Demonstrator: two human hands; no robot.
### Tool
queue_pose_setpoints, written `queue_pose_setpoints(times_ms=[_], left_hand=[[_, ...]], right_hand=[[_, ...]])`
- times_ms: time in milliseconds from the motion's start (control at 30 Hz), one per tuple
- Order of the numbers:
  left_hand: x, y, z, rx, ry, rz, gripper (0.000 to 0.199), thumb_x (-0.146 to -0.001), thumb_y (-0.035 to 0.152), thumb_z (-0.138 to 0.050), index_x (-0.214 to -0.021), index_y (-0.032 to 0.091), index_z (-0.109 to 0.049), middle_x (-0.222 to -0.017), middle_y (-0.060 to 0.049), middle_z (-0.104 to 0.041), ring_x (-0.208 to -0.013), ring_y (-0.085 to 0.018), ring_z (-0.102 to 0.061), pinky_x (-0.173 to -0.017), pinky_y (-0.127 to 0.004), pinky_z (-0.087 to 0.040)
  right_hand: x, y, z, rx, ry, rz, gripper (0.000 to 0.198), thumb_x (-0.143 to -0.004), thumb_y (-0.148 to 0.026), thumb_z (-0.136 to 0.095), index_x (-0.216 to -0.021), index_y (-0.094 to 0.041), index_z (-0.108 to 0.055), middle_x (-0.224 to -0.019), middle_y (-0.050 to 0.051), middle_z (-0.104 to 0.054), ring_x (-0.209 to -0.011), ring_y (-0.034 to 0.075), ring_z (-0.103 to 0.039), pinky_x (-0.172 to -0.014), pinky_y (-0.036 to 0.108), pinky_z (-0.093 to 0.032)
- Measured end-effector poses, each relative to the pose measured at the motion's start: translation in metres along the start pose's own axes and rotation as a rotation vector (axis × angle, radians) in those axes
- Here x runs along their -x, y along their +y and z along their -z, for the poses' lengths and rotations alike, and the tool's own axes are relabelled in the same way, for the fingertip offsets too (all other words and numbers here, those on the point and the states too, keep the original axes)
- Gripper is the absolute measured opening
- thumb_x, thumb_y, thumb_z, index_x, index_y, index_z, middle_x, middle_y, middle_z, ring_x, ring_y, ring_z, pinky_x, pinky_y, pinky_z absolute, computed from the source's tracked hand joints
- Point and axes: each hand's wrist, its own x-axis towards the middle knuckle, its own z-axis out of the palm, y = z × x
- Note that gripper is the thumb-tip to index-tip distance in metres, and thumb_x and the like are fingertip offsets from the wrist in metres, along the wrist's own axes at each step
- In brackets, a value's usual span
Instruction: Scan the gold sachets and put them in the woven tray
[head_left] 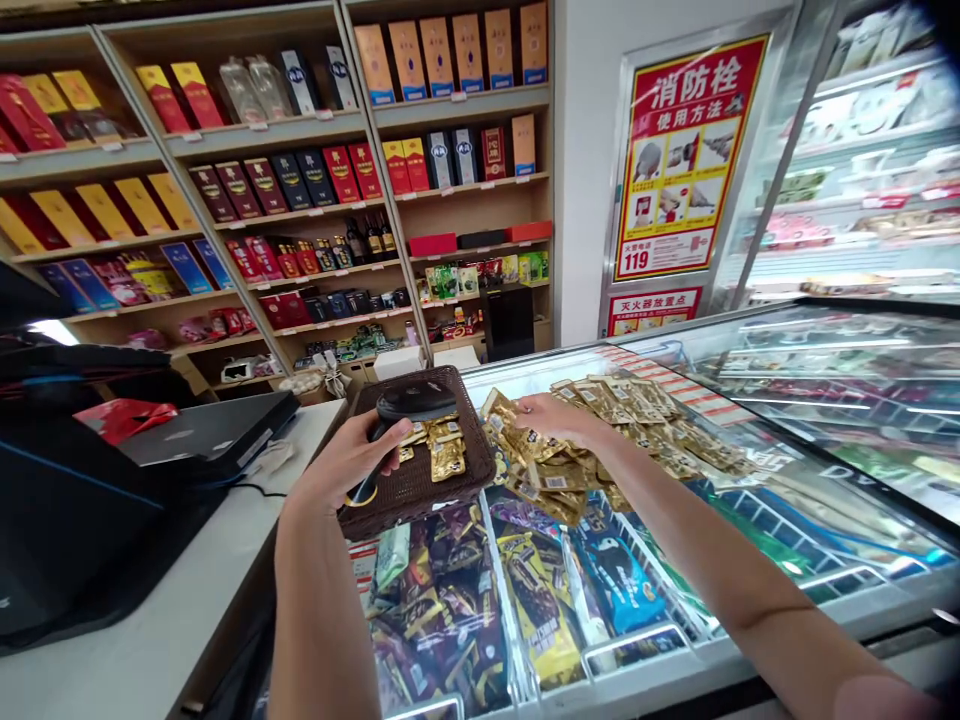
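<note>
My left hand (358, 452) is wrapped round the handle of a black barcode scanner (416, 401), held over a dark brown woven basket (484, 462). Several gold packets (448, 455) lie in the basket, partly covered by the scanner. Just right of the basket, my right hand (553, 416) has its fingers closed on a gold packet (504, 418). Under and beside that hand spreads a pile of similar gold packets (630, 405), some with a white barcode label showing. The pile lies on the glass top of a freezer.
Wrapped ice creams (536, 590) show through the freezer's glass. At left stand a white counter (157, 610), a black cash drawer (217, 430) and a dark monitor (60, 520). Shelves of boxed bottles (285, 185) line the back wall, with a red fire-hydrant sign (686, 160) to the right.
</note>
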Motion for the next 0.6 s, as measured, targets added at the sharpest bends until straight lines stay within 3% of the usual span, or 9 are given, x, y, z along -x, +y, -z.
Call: queue_pose_setpoints(times_ms=[133,267,600], left_hand=[[-0.006,0.011,-0.016,0.011,-0.036,-0.025,0.05,-0.078,0.069,-0.058,-0.073,0.019,-0.052,-0.058,0.001,-0.057,-0.052,-0.012,-0.05,-0.052,-0.023,-0.035],[-0.009,0.013,-0.022,-0.042,-0.072,-0.039,0.046,-0.081,0.065,-0.057,-0.075,0.02,-0.052,-0.058,0.002,-0.057,-0.054,-0.013,-0.05,-0.054,-0.024,-0.036],[-0.009,0.019,-0.027,-0.066,-0.029,-0.055,0.047,-0.08,0.067,-0.056,-0.073,0.02,-0.049,-0.058,0.002,-0.056,-0.054,-0.013,-0.05,-0.055,-0.024,-0.036]], right_hand=[[-0.001,-0.006,0.024,-0.121,0.114,-0.027,0.02,-0.072,-0.029,-0.064,-0.067,-0.021,-0.047,-0.065,-0.003,-0.043,-0.063,0.013,-0.043,-0.053,0.022,-0.038],[0.002,-0.011,0.031,-0.281,0.032,-0.029,0.025,-0.069,-0.029,-0.067,-0.065,-0.021,-0.044,-0.062,-0.004,-0.039,-0.062,0.012,-0.04,-0.054,0.023,-0.04],[0.004,-0.011,0.034,-0.324,0.025,0.016,0.03,-0.068,-0.032,-0.073,-0.067,-0.021,-0.046,-0.06,-0.005,-0.037,-0.06,0.012,-0.038,-0.053,0.023,-0.045]])
